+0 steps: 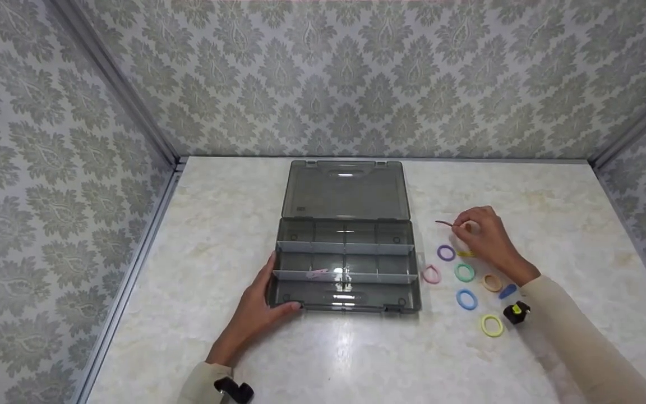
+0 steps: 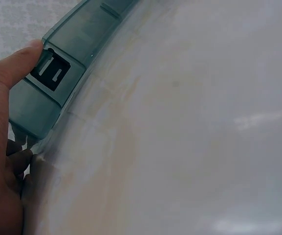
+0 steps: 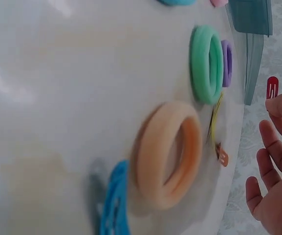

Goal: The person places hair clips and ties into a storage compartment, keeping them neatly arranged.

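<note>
A grey translucent organizer box lies with its lid opened back. My left hand grips its front left corner, thumb on the front edge beside the latch and fingers along the left side. To the right of the box, above the table, my right hand pinches a small red snap hair clip between thumb and index finger; its other fingers are loosely bent. A pink hair clip is inside the box, by the front divider.
Right of the box lie purple, green, pink, blue, orange and yellow hair ties. Among them are a blue clip, a yellow clip and an orange clip. Patterned walls surround the table.
</note>
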Demonstrator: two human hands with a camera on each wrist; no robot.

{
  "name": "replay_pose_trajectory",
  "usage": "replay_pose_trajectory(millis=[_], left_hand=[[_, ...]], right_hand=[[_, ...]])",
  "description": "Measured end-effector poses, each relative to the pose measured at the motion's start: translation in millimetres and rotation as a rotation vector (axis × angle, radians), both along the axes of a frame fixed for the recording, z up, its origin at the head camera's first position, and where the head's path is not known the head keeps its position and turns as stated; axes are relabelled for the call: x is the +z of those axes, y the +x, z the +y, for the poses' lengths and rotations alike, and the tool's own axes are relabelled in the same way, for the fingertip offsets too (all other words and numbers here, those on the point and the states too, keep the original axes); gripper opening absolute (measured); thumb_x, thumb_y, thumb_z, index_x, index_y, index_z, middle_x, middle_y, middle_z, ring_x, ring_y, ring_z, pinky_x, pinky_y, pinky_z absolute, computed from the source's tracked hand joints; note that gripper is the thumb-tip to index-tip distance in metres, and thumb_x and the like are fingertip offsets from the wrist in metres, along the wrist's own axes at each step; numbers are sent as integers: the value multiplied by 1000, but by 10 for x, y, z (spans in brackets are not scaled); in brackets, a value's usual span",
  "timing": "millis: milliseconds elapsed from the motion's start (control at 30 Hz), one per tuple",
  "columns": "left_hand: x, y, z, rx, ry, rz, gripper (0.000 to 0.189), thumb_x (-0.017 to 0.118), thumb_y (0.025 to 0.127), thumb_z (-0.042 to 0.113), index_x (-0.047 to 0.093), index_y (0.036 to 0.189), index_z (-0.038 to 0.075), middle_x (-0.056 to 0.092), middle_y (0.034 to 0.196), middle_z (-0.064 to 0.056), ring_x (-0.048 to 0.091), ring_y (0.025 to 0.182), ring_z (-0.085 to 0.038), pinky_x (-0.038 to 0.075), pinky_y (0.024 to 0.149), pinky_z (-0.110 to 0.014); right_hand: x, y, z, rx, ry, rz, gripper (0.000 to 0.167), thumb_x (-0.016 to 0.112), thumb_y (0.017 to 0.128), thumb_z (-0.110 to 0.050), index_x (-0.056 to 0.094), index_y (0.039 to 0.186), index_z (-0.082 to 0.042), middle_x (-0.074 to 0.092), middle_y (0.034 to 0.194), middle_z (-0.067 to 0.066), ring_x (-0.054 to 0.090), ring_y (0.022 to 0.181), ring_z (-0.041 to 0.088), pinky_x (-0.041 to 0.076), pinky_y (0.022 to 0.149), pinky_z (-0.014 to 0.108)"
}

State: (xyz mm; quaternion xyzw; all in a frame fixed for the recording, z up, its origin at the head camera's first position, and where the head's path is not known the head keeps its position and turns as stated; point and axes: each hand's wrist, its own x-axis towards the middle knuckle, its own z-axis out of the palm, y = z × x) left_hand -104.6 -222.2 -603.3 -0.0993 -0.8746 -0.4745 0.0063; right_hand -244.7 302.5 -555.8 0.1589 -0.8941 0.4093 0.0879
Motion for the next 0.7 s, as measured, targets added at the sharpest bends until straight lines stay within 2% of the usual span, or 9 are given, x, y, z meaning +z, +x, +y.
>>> replay_pose_trajectory(millis=[200, 400, 567, 633, 700], left_hand=[[-1, 3, -2, 0, -6, 1, 123, 95, 88, 46, 17, 178, 15, 25, 181, -17, 28, 165, -41, 31, 131, -62], [-10, -7, -2, 9, -10, -2, 122, 95, 88, 46, 18, 178, 15, 25, 181, -16, 28, 165, -40, 30, 131, -61], [3, -6, 4, 9, -7, -9, 122, 94, 89, 48, 18, 178, 16, 25, 181, -15, 28, 165, -41, 31, 131, -62], [6, -8, 4, 8, -6, -9, 122, 94, 89, 48, 18, 178, 16, 25, 181, -15, 28, 165, -41, 31, 131, -63], [6, -11, 2, 6, -9, -1, 122, 94, 89, 47, 18, 178, 15, 26, 181, -16, 29, 165, -42, 32, 130, -63]], right_hand=[[38, 73, -152, -1, -6, -34, 5, 76, 104, -4, 78, 100, -6, 73, 103, 12, 58, 110, 35, 45, 98, 48], [76, 149, -330, 42, -37, 16, 7, 79, 101, -1, 79, 99, -7, 73, 98, 8, 61, 102, 38, 50, 90, 46], [94, 171, -427, 71, -33, 75, 10, 82, 97, 1, 80, 95, -8, 74, 95, 5, 64, 100, 27, 53, 90, 46], [101, 177, -461, 83, -23, 83, 8, 82, 97, 1, 80, 95, -7, 74, 96, 5, 64, 102, 22, 54, 92, 49], [108, 179, -501, 93, -17, 86, 7, 82, 97, 1, 80, 96, -6, 73, 97, 6, 64, 102, 23, 54, 93, 53]])
